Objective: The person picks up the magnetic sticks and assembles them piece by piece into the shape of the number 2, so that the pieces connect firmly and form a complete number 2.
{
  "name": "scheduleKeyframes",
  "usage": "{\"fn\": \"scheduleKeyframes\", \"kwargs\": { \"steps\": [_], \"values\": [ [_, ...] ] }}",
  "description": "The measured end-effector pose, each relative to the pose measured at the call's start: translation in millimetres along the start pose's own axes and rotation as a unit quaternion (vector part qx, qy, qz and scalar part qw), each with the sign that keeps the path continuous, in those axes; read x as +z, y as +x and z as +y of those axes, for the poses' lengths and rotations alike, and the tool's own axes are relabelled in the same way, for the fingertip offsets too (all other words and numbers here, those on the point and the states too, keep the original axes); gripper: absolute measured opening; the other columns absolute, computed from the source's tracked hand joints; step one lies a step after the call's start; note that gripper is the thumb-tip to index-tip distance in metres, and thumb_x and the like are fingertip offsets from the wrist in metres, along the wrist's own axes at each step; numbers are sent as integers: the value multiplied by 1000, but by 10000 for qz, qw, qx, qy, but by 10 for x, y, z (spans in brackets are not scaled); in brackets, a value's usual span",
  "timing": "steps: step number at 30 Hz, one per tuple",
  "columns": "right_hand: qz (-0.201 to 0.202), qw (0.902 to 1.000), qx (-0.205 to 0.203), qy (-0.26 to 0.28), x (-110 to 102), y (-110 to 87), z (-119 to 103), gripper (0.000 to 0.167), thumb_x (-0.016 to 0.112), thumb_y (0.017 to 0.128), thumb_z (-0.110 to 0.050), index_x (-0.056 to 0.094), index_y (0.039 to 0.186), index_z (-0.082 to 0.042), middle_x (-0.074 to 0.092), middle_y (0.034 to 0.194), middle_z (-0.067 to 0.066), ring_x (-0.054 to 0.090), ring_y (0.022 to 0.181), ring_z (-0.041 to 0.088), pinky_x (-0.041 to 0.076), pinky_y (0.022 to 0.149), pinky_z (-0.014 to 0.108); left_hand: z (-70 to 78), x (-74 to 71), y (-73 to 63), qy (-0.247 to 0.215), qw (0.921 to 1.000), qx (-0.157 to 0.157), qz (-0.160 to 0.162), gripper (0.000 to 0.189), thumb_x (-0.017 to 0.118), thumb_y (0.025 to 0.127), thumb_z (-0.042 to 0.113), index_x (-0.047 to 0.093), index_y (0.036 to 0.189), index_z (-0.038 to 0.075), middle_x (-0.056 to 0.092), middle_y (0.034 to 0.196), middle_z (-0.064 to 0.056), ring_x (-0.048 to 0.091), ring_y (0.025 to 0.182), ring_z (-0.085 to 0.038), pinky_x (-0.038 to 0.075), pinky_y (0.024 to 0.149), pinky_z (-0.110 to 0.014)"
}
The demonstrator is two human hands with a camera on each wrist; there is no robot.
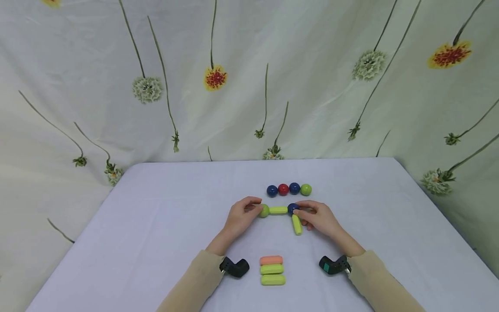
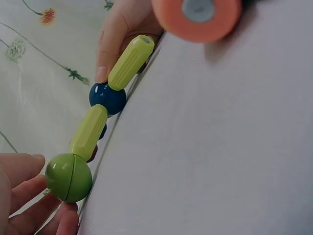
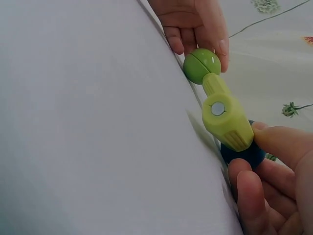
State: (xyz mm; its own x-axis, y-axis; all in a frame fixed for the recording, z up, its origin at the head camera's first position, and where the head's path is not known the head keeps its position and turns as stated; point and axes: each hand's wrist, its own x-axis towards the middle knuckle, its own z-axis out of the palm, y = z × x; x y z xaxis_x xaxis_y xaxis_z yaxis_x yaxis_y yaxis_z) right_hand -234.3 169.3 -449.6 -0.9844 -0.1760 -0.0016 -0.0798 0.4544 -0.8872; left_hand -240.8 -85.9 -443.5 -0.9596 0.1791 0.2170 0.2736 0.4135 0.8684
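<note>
Green ball (image 1: 264, 210), yellow-green magnetic stick (image 1: 278, 210) and blue ball (image 1: 293, 209) are joined in a row on the table. From the blue ball a second yellow-green stick (image 1: 297, 225) reaches toward the near edge; its round metal end faces the camera in the right wrist view. My left hand (image 1: 239, 216) holds the green ball from the left, thumb and fingers around it. With thumb and fingers my right hand (image 1: 320, 218) grips the blue ball (image 3: 244, 152), close to where the second stick meets it.
Behind the joined pieces sits a row of balls: blue (image 1: 272, 190), red (image 1: 283, 189), another blue (image 1: 294, 188) and green (image 1: 306, 189). Nearer, between the forearms, lie an orange stick (image 1: 271, 260) and two yellow-green sticks (image 1: 272, 269). A flowered cloth (image 1: 241, 117) hangs behind the table.
</note>
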Motion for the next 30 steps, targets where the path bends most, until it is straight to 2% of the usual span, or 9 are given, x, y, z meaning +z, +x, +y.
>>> {"fn": "scheduleKeyframes", "kwargs": {
  "steps": [7,15,24,30],
  "values": [
    [40,10000,11,12,20,-2,-1,43,67,87,-30,61,120,-3,60,67,4,53,53,15,47,49,26,-10,7,19,162,9998,-96,-86,30,67,87,28,67,111,10,66,104,-1,59,91,-16,48,80,-35],
    [93,9999,-101,-29,13,19,-11,42,66,88,-28,61,120,-2,59,66,4,53,52,16,47,49,26,-38,21,65,243,9997,-66,-44,29,69,85,28,68,109,11,65,99,0,57,87,-15,47,77,-33],
    [182,9997,-126,-66,7,47,-4,42,67,88,-28,61,121,-3,59,66,4,52,52,16,47,49,25,6,25,153,362,9993,-94,-33,26,68,86,25,68,107,9,66,100,0,57,88,-16,46,79,-33],
    [172,9996,-205,-79,10,63,7,42,67,88,-28,60,121,-3,59,66,4,53,53,16,48,49,26,72,12,243,472,9985,-259,-43,26,66,88,26,67,109,10,65,104,-1,57,92,-16,48,81,-34]
  ]
}}
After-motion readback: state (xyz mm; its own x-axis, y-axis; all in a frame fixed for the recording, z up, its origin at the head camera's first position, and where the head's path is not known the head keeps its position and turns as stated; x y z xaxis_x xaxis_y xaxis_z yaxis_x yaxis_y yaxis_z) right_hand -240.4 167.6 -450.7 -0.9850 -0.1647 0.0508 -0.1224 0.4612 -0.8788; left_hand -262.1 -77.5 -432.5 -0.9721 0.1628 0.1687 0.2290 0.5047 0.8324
